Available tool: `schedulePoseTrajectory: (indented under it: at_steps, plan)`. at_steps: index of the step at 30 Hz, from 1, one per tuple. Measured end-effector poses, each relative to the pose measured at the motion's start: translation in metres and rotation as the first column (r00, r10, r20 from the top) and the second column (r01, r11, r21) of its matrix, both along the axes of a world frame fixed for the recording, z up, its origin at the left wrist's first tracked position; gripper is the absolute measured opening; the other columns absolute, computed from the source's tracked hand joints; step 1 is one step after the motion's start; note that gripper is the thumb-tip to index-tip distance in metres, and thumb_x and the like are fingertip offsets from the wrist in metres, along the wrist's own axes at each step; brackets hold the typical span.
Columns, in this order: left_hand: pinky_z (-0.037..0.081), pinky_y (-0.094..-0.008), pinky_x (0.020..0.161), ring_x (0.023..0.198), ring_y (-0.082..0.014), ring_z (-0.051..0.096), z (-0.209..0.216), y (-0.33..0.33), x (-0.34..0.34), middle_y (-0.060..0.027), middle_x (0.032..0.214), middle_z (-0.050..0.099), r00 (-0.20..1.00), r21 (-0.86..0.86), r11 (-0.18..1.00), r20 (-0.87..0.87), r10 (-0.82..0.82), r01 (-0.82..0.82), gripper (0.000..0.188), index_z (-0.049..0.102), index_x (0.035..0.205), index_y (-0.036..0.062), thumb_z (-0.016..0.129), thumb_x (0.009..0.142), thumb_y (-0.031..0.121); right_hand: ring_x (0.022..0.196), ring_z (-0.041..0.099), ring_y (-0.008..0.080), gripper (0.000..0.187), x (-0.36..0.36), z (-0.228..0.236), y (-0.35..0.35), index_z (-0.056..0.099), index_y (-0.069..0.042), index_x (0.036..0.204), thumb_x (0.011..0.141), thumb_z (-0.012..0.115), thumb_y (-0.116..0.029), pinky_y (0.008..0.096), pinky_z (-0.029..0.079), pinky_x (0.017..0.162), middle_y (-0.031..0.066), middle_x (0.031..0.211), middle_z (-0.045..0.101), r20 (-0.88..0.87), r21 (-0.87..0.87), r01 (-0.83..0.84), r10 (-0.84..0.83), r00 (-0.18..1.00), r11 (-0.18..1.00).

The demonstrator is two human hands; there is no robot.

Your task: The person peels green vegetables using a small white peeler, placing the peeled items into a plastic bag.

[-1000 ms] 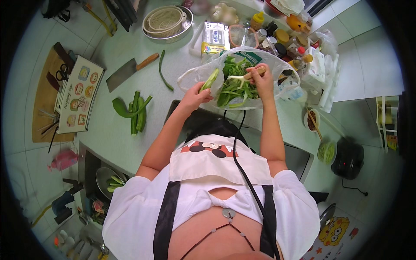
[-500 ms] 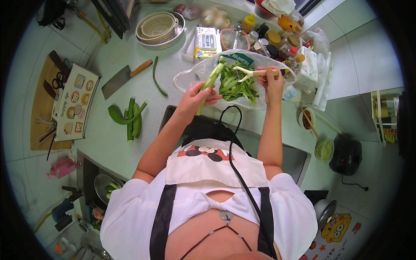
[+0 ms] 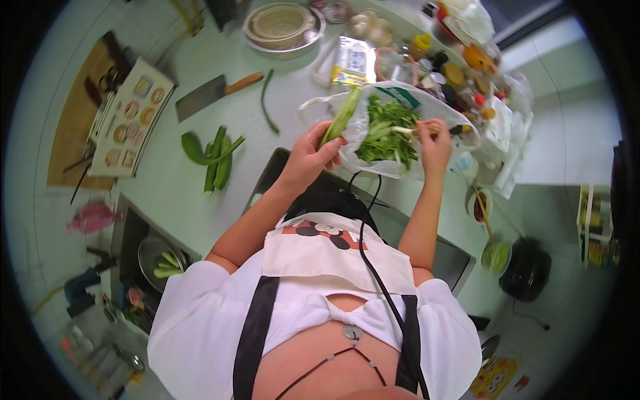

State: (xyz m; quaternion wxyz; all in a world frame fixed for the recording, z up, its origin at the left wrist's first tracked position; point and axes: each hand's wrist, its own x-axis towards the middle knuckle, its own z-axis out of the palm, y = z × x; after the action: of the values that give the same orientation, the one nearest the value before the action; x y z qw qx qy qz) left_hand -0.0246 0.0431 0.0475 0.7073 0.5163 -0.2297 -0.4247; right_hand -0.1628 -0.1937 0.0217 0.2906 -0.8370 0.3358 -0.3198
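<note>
My left hand point(image 3: 313, 152) grips a long, partly peeled green vegetable point(image 3: 343, 117) that looks like a luffa, its pale upper end tilted up over the rim of a white plastic bag point(image 3: 360, 127). The bag stands propped wide at the counter edge, filled with green peelings point(image 3: 387, 137). Over its right side, my right hand point(image 3: 433, 135) is closed around a peeler point(image 3: 405, 130) with a pale forked head and wooden handle; the handle is mostly hidden in my fingers. The peeler is apart from the vegetable.
Left on the counter lie several green luffas point(image 3: 217, 157), a cleaver point(image 3: 203, 97) and a thin green stalk point(image 3: 268, 100). Beyond the bag stand stacked strainers point(image 3: 283, 27), a wipes pack point(image 3: 353, 63) and jars. A colander point(image 3: 150, 257) of green pieces sits in the left sink.
The view has turned and shifted, so counter things sit differently in the picture. The peeler's head has dropped lower over the peelings; both hands keep their hold.
</note>
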Motion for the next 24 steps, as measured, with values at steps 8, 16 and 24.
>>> schedulePoseTrajectory:
  at_steps: [8, 16, 24]
  plan:
    - [0.038, -0.0187, 0.053, 0.059, -0.0049, 0.046, -0.026, 0.053, 0.015, -0.001, 0.078, 0.052, 0.946, 0.092, 0.942, 0.033, 0.322, -0.323, 0.028, 0.048, 0.107, 0.0025, 0.053, 0.083, 0.016, 0.054, 0.049, 0.0087, 0.017, 0.044, 0.043, 0.04, 0.048, -0.003, 0.088, 0.084, 0.055, -0.017, 0.018, 0.038, 0.046, 0.0103, 0.078, 0.059, 0.645, 0.451, -0.242, -0.127, 0.753, 0.859]
    - [0.042, -0.0202, 0.057, 0.061, -0.0068, 0.048, -0.079, 0.131, 0.021, -0.0012, 0.079, 0.053, 0.743, 0.236, 0.705, 0.186, 0.642, -0.668, 0.033, 0.047, 0.112, 0.0026, 0.054, 0.082, 0.013, 0.054, 0.047, 0.009, 0.015, 0.121, 0.033, 0.151, 0.047, -0.004, 0.088, 0.086, 0.051, -0.018, 0.0186, 0.038, 0.048, 0.011, 0.079, 0.059, 0.657, 0.557, -0.564, 0.092, 0.748, 0.61]
    - [0.04, -0.0201, 0.047, 0.058, -0.0061, 0.048, -0.106, 0.284, 0.01, 0.0, 0.072, 0.053, 0.271, 0.409, 0.201, 0.122, 0.955, -0.89, 0.037, 0.048, 0.118, 0.0074, 0.054, 0.081, 0.012, 0.053, 0.043, 0.0069, 0.013, 0.169, -0.011, 0.273, 0.048, -0.005, 0.086, 0.086, 0.052, -0.017, 0.0181, 0.036, 0.049, 0.0097, 0.081, 0.06, 0.539, 0.635, -0.709, 0.483, 0.69, 0.306]
